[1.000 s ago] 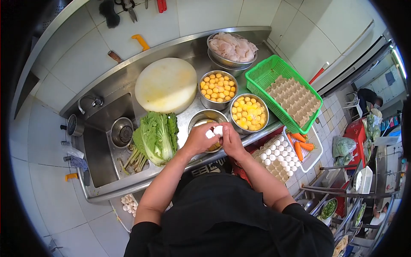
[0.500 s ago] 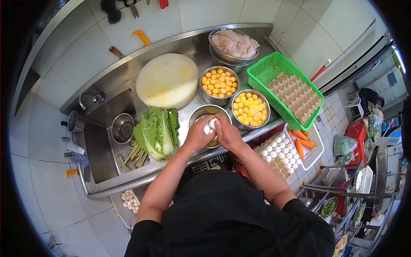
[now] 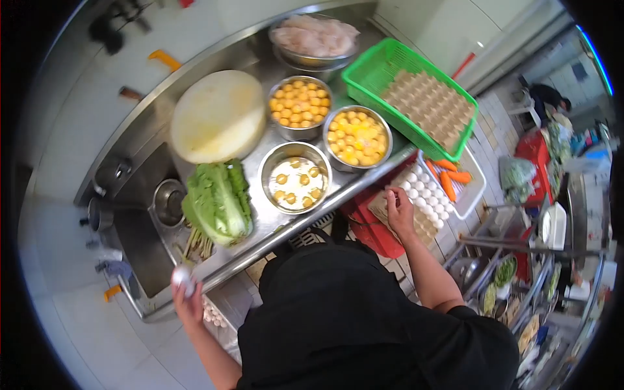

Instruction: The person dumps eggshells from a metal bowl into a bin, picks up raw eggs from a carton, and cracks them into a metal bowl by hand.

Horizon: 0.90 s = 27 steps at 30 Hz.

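My left hand is out at the lower left, beyond the counter edge, with its fingers closed around white eggshells that look blurred. At the right, my right hand is beside the white eggs in their cardboard tray. Its fingers are slightly curled and apart, with nothing visible in them. Between the hands stands a steel bowl with several yolks in clear egg white. Two fuller bowls of yolks, one behind and one at its right, stand close by.
A leafy cabbage lies beside the sink. Behind it is a round cutting board. Pale raw meat fills a bowl at the back. A green basket holds empty egg trays; carrots lie in a white basket.
My hands have parted from above the steel bowl. The left swung down and left with the shells; the right moved right to the egg tray. The camera view has shifted and tilted.
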Motion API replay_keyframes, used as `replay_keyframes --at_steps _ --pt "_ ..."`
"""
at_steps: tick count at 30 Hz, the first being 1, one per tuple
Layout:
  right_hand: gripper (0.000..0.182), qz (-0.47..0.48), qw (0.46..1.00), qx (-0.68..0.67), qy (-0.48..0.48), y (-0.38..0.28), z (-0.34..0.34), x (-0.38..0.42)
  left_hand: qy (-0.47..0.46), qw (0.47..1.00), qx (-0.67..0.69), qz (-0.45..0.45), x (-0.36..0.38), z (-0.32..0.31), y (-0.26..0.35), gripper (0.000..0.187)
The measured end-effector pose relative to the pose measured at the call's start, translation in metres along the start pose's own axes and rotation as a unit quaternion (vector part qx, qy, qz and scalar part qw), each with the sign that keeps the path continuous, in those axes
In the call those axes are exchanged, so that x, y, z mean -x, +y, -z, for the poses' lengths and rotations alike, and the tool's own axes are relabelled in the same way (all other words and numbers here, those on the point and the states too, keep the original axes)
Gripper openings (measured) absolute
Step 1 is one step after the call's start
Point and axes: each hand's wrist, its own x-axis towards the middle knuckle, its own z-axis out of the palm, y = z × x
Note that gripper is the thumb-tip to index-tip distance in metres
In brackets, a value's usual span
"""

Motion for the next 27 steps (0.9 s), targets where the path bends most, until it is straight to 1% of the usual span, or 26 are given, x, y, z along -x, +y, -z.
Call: replay_keyframes --at_steps 1,2,3,4,5,6,7,8,9,10,11,12,13,14,16,17,18,19,20,21,22,23,24,25,26,27 --pt "0.023 -0.048 0.997 0.047 0.034 0.038 0.013 0.004 0.037 0.999 -0.019 0.0 0.012 0.035 0.005 0.05" --pt "0.023 -0.06 0.995 0.057 0.052 0.068 0.024 0.01 0.063 0.998 -0.006 -0.004 0.017 0.096 0.002 0.045" --pt "0.024 -0.105 0.983 0.114 0.096 0.094 0.032 0.016 0.126 0.992 0.021 0.013 0.027 0.132 0.005 0.041" --pt "0.026 -0.147 0.966 0.166 0.135 0.118 0.038 0.021 0.193 0.981 0.004 0.017 0.035 0.184 0.003 0.043" --pt "0.035 -0.215 0.955 0.157 0.133 0.141 0.042 0.023 0.261 0.965 -0.013 0.016 0.036 0.214 0.001 0.046" --pt "0.035 -0.223 0.952 0.157 0.14 0.146 0.045 0.024 0.353 0.927 -0.121 0.027 0.049 0.204 0.003 0.051" --pt "0.04 -0.253 0.942 0.182 0.126 0.149 0.043 0.023 0.438 0.87 -0.225 0.034 0.066 0.184 0.008 0.057" --pt "0.044 -0.281 0.931 0.206 0.11 0.149 0.04 0.02 0.433 0.871 -0.23 0.034 0.063 0.199 0.007 0.057" --pt "0.055 -0.273 0.931 0.219 0.101 0.148 0.037 0.016 0.453 0.868 -0.199 0.029 0.062 0.232 0.001 0.062" --pt "0.055 -0.272 0.931 0.219 0.103 0.146 0.031 0.013 0.474 0.864 -0.167 0.024 0.058 0.259 -0.006 0.066" --pt "0.057 -0.237 0.934 0.234 0.131 0.145 0.024 0.009 0.475 0.864 -0.164 0.024 0.048 0.274 -0.011 0.066" --pt "0.06 -0.202 0.934 0.249 0.158 0.144 0.019 0.005 0.504 0.849 -0.155 0.034 0.04 0.273 -0.012 0.065" --pt "0.06 -0.244 0.92 0.258 0.165 0.144 0.016 -0.001 0.533 0.832 -0.147 0.043 0.037 0.273 -0.011 0.064" --pt "0.06 -0.245 0.92 0.257 0.164 0.144 0.014 0.0 0.533 0.832 -0.148 0.041 0.037 0.274 -0.014 0.064" --pt "0.051 -0.198 0.923 0.28 0.177 0.15 0.013 0.005 0.444 0.852 -0.279 0.016 0.038 0.228 -0.018 0.065" --pt "0.051 -0.196 0.923 0.28 0.178 0.153 0.011 0.005 0.449 0.851 -0.27 0.035 0.03 0.228 -0.02 0.065" --pt "0.046 -0.151 0.926 0.298 0.174 0.158 0.008 0.009 0.45 0.851 -0.268 0.037 0.027 0.215 -0.023 0.065" --pt "0.041 -0.105 0.928 0.315 0.169 0.159 0.007 0.012 0.467 0.853 -0.23 0.044 0.025 0.196 -0.024 0.065" --pt "0.041 -0.103 0.928 0.316 0.166 0.161 0.008 0.014 0.483 0.853 -0.192 0.05 0.026 0.184 -0.024 0.065" --pt "0.036 -0.09 0.932 0.297 0.189 0.16 0.007 0.016 0.485 0.851 -0.192 0.05 0.028 0.186 -0.025 0.065" --pt "0.031 -0.077 0.934 0.277 0.213 0.158 0.006 0.016 0.473 0.859 -0.19 0.049 0.026 0.187 -0.025 0.064" --pt "0.031 -0.077 0.934 0.276 0.212 0.156 0.008 0.014 0.46 0.866 -0.188 0.049 0.024 0.188 -0.024 0.063" --pt "0.028 -0.17 0.935 0.168 0.262 0.154 0.013 0.009 0.461 0.866 -0.186 0.05 0.023 0.19 -0.023 0.063" --pt "0.026 -0.26 0.914 0.056 0.305 0.153 0.019 0.004 0.46 0.868 -0.185 0.036 0.023 0.192 -0.02 0.063" --pt "0.026 -0.259 0.915 0.056 0.303 0.153 0.027 -0.002 0.458 0.869 -0.186 0.022 0.025 0.195 -0.017 0.064" --pt "0.033 -0.354 0.863 -0.143 0.33 0.152 0.038 -0.008 0.46 0.868 -0.186 0.022 0.026 0.192 -0.013 0.064"
